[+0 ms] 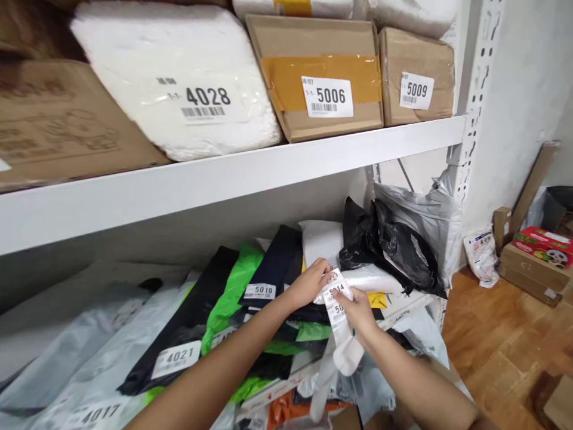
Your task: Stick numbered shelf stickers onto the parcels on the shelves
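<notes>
A strip of white numbered labels (339, 319) hangs between my hands, with 5014 partly readable and its lower end curling down over the shelf edge. My left hand (313, 282) is closed, fingertips at the strip's upper end. Lower on the right side, my right hand (359, 309) pinches the strip between thumb and fingers. Behind the hands lie a white parcel (322, 240) and a shiny black plastic parcel (409, 251). Left of my left hand is a dark blue bag labelled 5010 (264, 291). Part of the parcel under my hands is hidden.
A white shelf beam (250, 173) crosses above my hands, under boxes labelled 5006 (329, 98) and 5009 (418, 89) and a white parcel labelled 4028 (201, 89). A black bag labelled 4021 (179, 352) lies left. Cardboard boxes (532, 269) stand on the floor at right.
</notes>
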`<state>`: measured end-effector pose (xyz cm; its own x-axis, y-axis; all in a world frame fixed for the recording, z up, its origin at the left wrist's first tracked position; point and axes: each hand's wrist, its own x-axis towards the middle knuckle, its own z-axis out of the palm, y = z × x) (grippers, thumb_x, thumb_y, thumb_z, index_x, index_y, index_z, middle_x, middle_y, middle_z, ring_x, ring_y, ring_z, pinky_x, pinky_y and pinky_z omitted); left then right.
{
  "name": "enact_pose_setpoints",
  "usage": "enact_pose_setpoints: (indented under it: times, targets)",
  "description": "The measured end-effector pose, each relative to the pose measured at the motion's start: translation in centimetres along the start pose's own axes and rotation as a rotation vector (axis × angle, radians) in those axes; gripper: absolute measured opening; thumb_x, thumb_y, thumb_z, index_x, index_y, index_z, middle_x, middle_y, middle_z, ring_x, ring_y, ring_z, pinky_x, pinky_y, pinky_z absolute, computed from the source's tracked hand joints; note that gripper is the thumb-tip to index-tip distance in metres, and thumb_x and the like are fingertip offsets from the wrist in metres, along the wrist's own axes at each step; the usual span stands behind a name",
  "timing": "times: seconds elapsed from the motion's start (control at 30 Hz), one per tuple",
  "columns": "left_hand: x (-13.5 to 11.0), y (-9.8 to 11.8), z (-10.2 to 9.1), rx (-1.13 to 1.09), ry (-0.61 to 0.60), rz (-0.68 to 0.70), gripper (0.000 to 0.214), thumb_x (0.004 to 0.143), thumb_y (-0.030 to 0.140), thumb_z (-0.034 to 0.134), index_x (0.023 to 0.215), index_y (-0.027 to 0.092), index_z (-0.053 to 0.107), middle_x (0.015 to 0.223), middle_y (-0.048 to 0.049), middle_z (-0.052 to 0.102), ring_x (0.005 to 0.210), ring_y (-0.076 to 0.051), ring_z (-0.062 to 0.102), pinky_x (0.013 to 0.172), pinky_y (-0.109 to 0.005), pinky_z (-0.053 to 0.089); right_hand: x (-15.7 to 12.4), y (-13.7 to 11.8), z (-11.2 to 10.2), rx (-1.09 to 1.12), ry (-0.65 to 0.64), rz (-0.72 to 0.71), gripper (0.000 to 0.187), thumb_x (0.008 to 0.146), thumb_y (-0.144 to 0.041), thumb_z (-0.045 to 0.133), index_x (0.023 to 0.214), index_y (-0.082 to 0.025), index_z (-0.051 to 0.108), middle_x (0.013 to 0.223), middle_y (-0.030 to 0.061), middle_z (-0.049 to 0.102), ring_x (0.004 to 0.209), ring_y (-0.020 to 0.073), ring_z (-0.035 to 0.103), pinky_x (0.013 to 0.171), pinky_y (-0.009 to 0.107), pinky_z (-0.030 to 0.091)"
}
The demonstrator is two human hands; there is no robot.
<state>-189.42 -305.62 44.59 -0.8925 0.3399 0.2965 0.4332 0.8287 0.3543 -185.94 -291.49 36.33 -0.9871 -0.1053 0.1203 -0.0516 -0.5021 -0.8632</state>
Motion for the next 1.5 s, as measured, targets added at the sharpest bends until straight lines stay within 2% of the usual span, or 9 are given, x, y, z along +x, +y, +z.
enact_pose_setpoints:
  times: [0.13, 0.27, 0.4, 0.53, 0.73, 0.9, 1.07, 1.27, 1.5]
  targets:
    - [0.0, 0.1, 0.4, 0.014, -0.025, 0.011, 0.02, 0.087, 0.041, 0.037, 0.078, 0.024, 0.04, 0.088, -0.0043, 0.053, 0.086, -0.023, 0.057, 0.085, -0.04, 0.046, -1.6, 0.2, -0.5, 0.055, -0.033, -0.031, 0.046, 0.049, -0.057, 0.084, 0.069, -0.018, 0.07, 0.06, 0.0001, 0.064, 0.055, 0.0139, 0.049, 0.056, 0.026, 0.039]
    - [-0.1, 0.5, 0.7, 0.032, -0.045, 0.031, 0.019, 0.087, 0.041, 0.038, 0.078, 0.024, 0.041, 0.088, -0.0044, 0.054, 0.085, -0.022, 0.058, 0.084, -0.039, 0.047, -3.7, 0.9, -1.8, 0.042, 0.042, 0.013, 0.052, 0.056, -0.064, 0.078, 0.051, -0.018, 0.055, 0.047, -0.0035, 0.048, 0.048, 0.0098, 0.036, 0.049, 0.024, 0.03]
    - [0.7, 1.2, -0.2, 0.072, -0.086, -0.042, 0.019, 0.083, 0.04, 0.045, 0.09, 0.022, 0.047, 0.091, -0.0064, 0.061, 0.089, -0.024, 0.062, 0.086, -0.037, 0.046, -4.6, 0.6, -4.5, -0.102, 0.018, -0.144, 0.054, 0.066, -0.061, 0.074, 0.045, -0.019, 0.047, 0.046, -0.0045, 0.041, 0.048, 0.0096, 0.034, 0.047, 0.024, 0.028]
    - [4.5, 3.2, -1.0, 0.086, -0.093, -0.309, 0.059, 0.072, 0.048, 0.063, 0.118, 0.016, 0.043, 0.083, -0.0054, 0.065, 0.084, -0.029, 0.066, 0.076, -0.036, 0.047, -1.0, -2.3, -7.5, -0.096, 0.071, -0.337, 0.039, 0.068, -0.057, 0.077, 0.06, -0.019, 0.069, 0.077, 0.0039, 0.068, 0.07, 0.0169, 0.057, 0.064, 0.027, 0.044]
    - [10.0, 7.1, 0.4, -0.063, -0.091, -0.303, 0.054, 0.062, 0.018, 0.061, 0.114, 0.019, 0.05, 0.094, -0.0029, 0.069, 0.091, -0.025, 0.067, 0.081, -0.033, 0.051, 4.9, -5.0, -9.7, 0.226, 0.067, -0.09, 0.046, 0.05, -0.056, 0.088, 0.073, -0.018, 0.075, 0.062, 0.0017, 0.07, 0.057, 0.0157, 0.059, 0.06, 0.027, 0.045]
    - [6.2, 7.1, 1.0, -0.216, -0.078, -0.176, 0.058, 0.06, 0.016, 0.054, 0.117, 0.018, 0.059, 0.12, -0.0065, 0.069, 0.113, -0.025, 0.064, 0.102, -0.037, 0.046, 5.8, -5.9, -12.8, 0.322, 0.101, -0.138, 0.04, 0.05, -0.048, 0.091, 0.073, -0.019, 0.076, 0.065, 0.0021, 0.073, 0.058, 0.016, 0.062, 0.059, 0.027, 0.046]
    - [0.9, 6.2, 2.6, -0.158, 0.037, -0.245, 0.063, 0.07, 0.03, 0.056, 0.132, 0.017, 0.056, 0.126, -0.0082, 0.068, 0.119, -0.028, 0.063, 0.103, -0.04, 0.049, 5.6, -7.3, -15.8, 0.348, 0.074, -0.1, 0.04, 0.043, -0.048, 0.093, 0.069, -0.022, 0.076, 0.063, 0.0004, 0.073, 0.056, 0.0146, 0.062, 0.057, 0.025, 0.046]
    - [0.3, 6.9, 2.5, -0.028, 0.02, -0.234, 0.061, 0.078, 0.029, 0.053, 0.139, 0.017, 0.051, 0.124, -0.0092, 0.069, 0.114, -0.027, 0.066, 0.101, -0.039, 0.051, 5.2, -5.8, -14.7, 0.145, -0.146, -0.012, 0.032, 0.053, -0.046, 0.091, 0.063, -0.02, 0.076, 0.068, 0.0014, 0.074, 0.06, 0.0145, 0.063, 0.057, 0.024, 0.047]
    - [0.2, 4.5, 3.1, 0.065, 0.052, -0.114, 0.059, 0.08, 0.026, 0.053, 0.138, 0.028, 0.055, 0.133, -0.0066, 0.062, 0.12, -0.026, 0.062, 0.102, -0.036, 0.051, 7.9, -4.3, -15.6, 0.553, 0.155, -0.084, 0.04, 0.049, -0.048, 0.092, 0.073, -0.02, 0.076, 0.074, 0.0071, 0.077, 0.085, 0.0294, 0.072, 0.081, 0.043, 0.055]
